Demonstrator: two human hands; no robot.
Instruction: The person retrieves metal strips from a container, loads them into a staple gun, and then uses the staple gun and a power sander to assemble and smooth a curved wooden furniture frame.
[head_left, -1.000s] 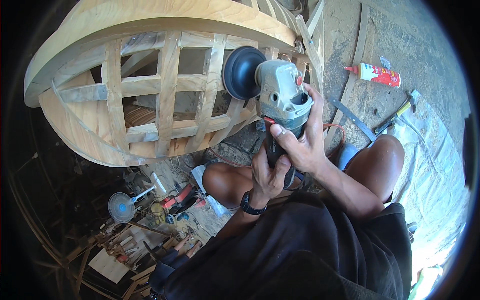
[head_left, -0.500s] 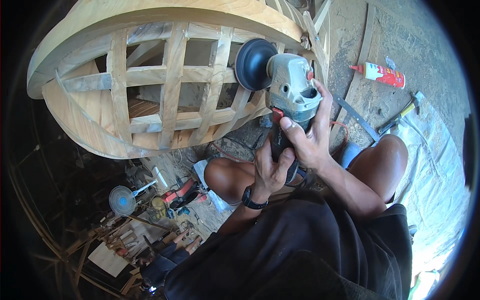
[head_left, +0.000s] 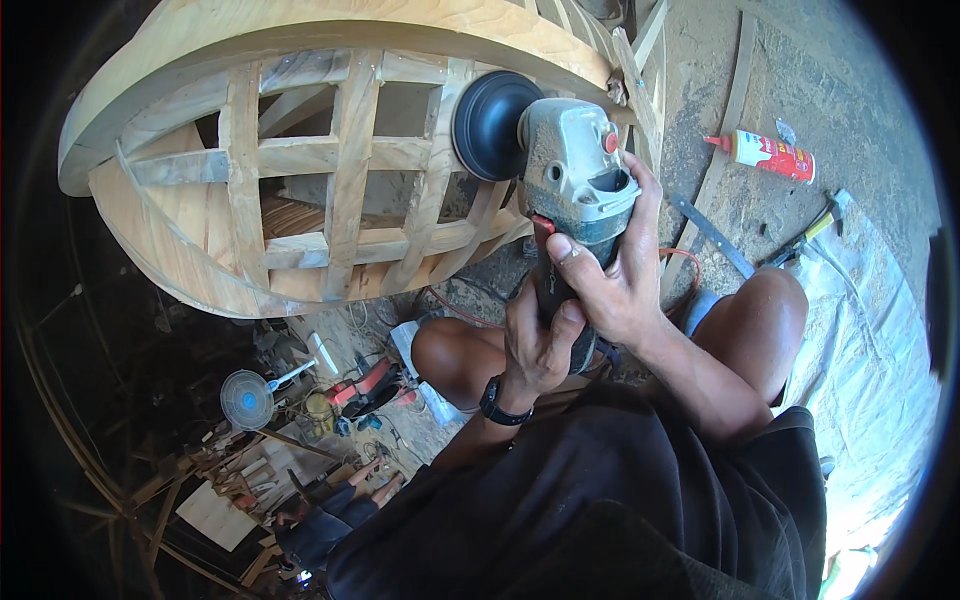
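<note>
Both hands hold an angle grinder (head_left: 575, 165) with a grey head, a red button and a black round pad (head_left: 492, 125). My left hand (head_left: 540, 340), with a watch on its wrist, is wrapped round the rear of the black handle. My right hand (head_left: 617, 270) grips the body higher up, its thumb just below the red switch. The pad lies at the right part of a curved wooden lattice frame (head_left: 345, 175), over a crossing of its slats; I cannot tell whether it touches the wood. A thick curved board (head_left: 330, 38) runs along the frame's far edge.
On the floor at right lie a red-and-white glue bottle (head_left: 772, 155), a flat metal bar (head_left: 715, 237), a hammer (head_left: 825, 218) and a pale sheet (head_left: 860, 330). An orange cord (head_left: 690, 262) runs by my knee. At lower left are a fan (head_left: 246, 399) and wood scraps (head_left: 260, 480).
The grinder and both hands have shifted a little to the left, so the pad covers more of the slat at the frame's right. My grip is the same.
</note>
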